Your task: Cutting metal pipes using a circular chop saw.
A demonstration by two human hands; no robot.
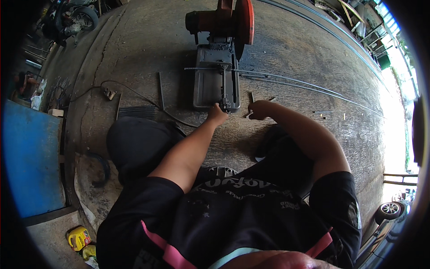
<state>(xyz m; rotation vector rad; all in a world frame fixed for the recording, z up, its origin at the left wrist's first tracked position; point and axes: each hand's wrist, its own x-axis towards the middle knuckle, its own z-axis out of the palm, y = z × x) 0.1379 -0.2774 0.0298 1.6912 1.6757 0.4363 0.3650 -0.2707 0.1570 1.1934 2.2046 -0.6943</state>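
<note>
A chop saw (217,22) with a red motor housing and a round red guard stands on the floor in front of me, its head raised. A thin metal bar (204,68) lies across its dark base (200,92), in the clamp. My left hand (217,115) is closed on the clamp handle (225,104) at the near end of the base. Just right of the base, low over the floor, my right hand (260,110) has its fingers closed at a short pale metal piece (249,115). Its palm side is hidden. Another short dark rod (252,96) shows beside that hand.
Long metal bars (304,82) stretch right from the saw. Small cut pieces (322,112) lie farther right. Left are a power cable (139,95), dark rods (136,112), a blue panel (31,157) and a yellow jug (79,237). A motorcycle (71,20) stands far left.
</note>
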